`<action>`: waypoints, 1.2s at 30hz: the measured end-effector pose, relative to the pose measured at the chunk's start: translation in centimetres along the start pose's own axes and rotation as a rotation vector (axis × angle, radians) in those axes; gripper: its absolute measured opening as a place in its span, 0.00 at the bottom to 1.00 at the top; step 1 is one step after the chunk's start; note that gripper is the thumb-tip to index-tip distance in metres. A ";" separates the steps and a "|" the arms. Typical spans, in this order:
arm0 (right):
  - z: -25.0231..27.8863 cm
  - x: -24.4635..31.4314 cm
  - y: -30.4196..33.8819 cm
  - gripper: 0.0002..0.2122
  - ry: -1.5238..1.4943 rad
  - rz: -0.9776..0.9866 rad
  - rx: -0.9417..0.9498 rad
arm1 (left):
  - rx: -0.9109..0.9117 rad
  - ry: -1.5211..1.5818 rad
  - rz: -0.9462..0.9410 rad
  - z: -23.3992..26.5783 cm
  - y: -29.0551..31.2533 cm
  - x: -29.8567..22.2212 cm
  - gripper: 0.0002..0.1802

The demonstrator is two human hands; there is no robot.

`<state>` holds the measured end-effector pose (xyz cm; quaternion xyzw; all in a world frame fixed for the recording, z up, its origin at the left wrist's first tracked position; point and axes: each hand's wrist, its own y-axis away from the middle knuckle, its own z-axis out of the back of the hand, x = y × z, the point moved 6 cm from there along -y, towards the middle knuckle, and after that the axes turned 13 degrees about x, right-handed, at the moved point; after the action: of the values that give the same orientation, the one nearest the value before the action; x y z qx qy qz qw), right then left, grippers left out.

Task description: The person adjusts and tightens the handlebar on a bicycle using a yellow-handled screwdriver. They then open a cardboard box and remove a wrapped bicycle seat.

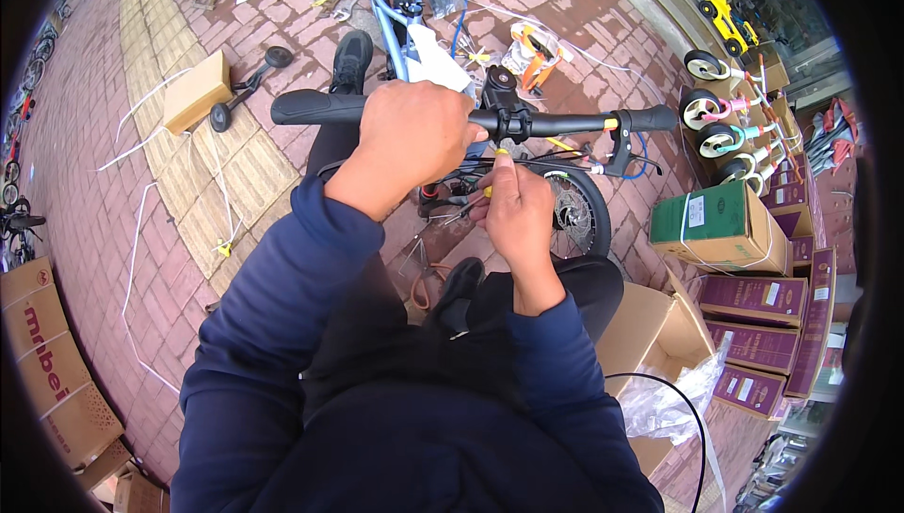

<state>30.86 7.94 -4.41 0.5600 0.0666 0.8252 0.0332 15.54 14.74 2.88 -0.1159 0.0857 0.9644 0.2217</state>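
A bicycle with a light blue frame (pixel 389 31) stands before me, its black handlebar (pixel 565 124) running crosswise. My left hand (pixel 414 132) is wrapped round the bar, left of the black stem (pixel 503 91). Just below the stem, my right hand (pixel 518 207) pinches a thin tool (pixel 488 191) with yellow on its handle; a metal shaft seems to run from it, though its tip is unclear. Black cables hang around the right fingers. A brake lever (pixel 621 151) sits near the right grip (pixel 652 119). The front wheel (pixel 579 216), with its disc rotor, is beside my right hand.
On the brick paving lie a cardboard box (pixel 198 91), black training wheels (pixel 247 91), a wrench (pixel 350 3) and loose white straps. At right stand small balance bikes (pixel 720 136), a green-topped box (pixel 716 226), purple boxes (pixel 753 298) and an open carton (pixel 650 329) with plastic wrap.
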 end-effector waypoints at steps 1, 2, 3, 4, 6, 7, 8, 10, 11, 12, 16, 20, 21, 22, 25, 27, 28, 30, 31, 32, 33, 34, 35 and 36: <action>-0.9 -0.7 0.2 0.26 -0.283 -0.004 0.017 | -0.002 0.005 -0.005 -0.1 0.0 0.0 0.20; -1.7 -1.5 0.2 0.26 -0.505 -0.065 -0.006 | -0.019 0.010 -0.017 -0.2 -0.1 -0.1 0.20; -2.5 -1.8 0.3 0.26 -0.739 -0.067 -0.011 | -0.012 -0.019 -0.004 -0.3 -0.3 0.0 0.20; -3.1 -2.0 0.3 0.26 -0.848 -0.104 -0.058 | 0.002 -0.017 0.006 -0.4 -0.3 0.0 0.20; -3.8 -1.5 0.3 0.24 -0.979 -0.098 -0.065 | 0.001 -0.010 0.002 -0.1 -0.3 0.0 0.20; -3.6 -1.1 0.5 0.24 -0.921 -0.108 -0.080 | -0.008 -0.025 -0.023 0.2 -0.1 -0.1 0.20; -3.5 -0.6 0.8 0.24 -0.815 -0.100 -0.075 | -0.036 -0.036 -0.044 0.6 0.3 -0.2 0.21; -2.8 0.3 2.2 0.24 -0.551 -0.062 -0.056 | -0.063 0.051 -0.153 1.1 1.5 -0.4 0.26; -2.9 0.3 3.0 0.24 -0.513 -0.072 -0.001 | -0.186 0.014 -0.207 1.9 2.5 -0.4 0.29; -2.6 0.5 4.0 0.22 -0.471 -0.019 0.028 | -0.283 -0.017 -0.252 2.1 3.9 -0.4 0.32; 2.5 -0.7 5.5 0.15 -0.370 0.098 -0.098 | -0.308 -0.237 -0.226 -0.4 6.8 -0.2 0.47; 10.4 -1.6 4.9 0.11 -0.298 0.178 -0.302 | -0.400 -0.583 -0.130 -2.2 5.8 -0.1 0.42; 12.0 -1.5 5.0 0.11 -0.270 0.245 -0.369 | -0.373 -0.644 -0.088 -2.6 5.3 0.0 0.40; 13.6 -1.8 4.9 0.11 -0.222 0.212 -0.431 | -0.420 -0.661 -0.115 -2.5 5.2 0.0 0.39; 16.3 -2.6 4.8 0.11 -0.216 0.214 -0.483 | -0.370 -0.674 -0.142 -2.6 5.0 0.1 0.37; 16.5 -3.4 4.7 0.11 -0.255 0.212 -0.468 | -0.337 -0.636 -0.163 -2.3 5.2 0.2 0.36; 16.3 -3.7 4.7 0.11 -0.271 0.212 -0.447 | -0.302 -0.634 -0.168 -2.4 5.3 0.2 0.36; 15.1 -4.2 4.7 0.11 -0.272 0.215 -0.360 | -0.295 -0.625 -0.189 -2.1 5.3 0.1 0.36; 13.9 -4.4 4.9 0.11 -0.257 0.211 -0.296 | -0.317 -0.641 -0.200 -1.9 5.4 0.0 0.34; 12.6 -4.6 5.1 0.11 -0.241 0.208 -0.233 | -0.340 -0.657 -0.212 -1.7 5.5 -0.2 0.32; 11.2 -4.9 5.4 0.12 -0.241 0.205 -0.165 | -0.374 -0.674 -0.229 -1.4 5.7 -0.5 0.30; 9.7 -5.2 5.5 0.12 -0.212 0.203 -0.115 | -0.319 -0.645 -0.205 -1.4 5.6 -0.3 0.32; 8.0 -5.8 5.6 0.13 -0.204 0.186 -0.052 | -0.305 -0.581 -0.219 -1.1 6.0 -0.3 0.34; 6.6 -6.6 5.7 0.14 -0.231 0.170 -0.002 | -0.289 -0.518 -0.237 -0.7 6.4 -0.4 0.37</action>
<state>39.53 1.97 -7.29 0.6547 0.0139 0.7552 -0.0291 13.14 8.79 3.07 0.0940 -0.1255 0.9315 0.3283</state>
